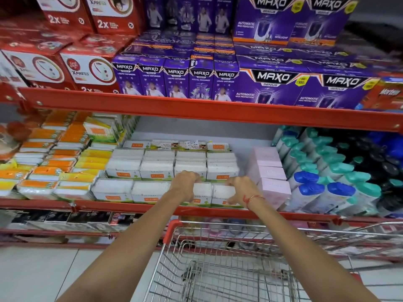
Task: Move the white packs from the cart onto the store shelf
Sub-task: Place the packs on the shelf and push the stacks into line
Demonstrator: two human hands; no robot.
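Observation:
Both my arms reach over the wire cart (218, 269) to the middle shelf (139, 209). My left hand (185, 185) and my right hand (241, 189) grip two white packs (212, 194) with orange labels standing at the shelf's front edge, one hand at each side. More white packs (157, 166) fill the rows behind and to the left. No packs show in the visible part of the cart's basket.
Pink boxes (272, 177) stand right of the white packs, then bottles with blue and teal caps (327, 182). Orange and yellow packs (54, 158) are stacked at left. Purple and red boxes (218, 81) sit on the shelf above.

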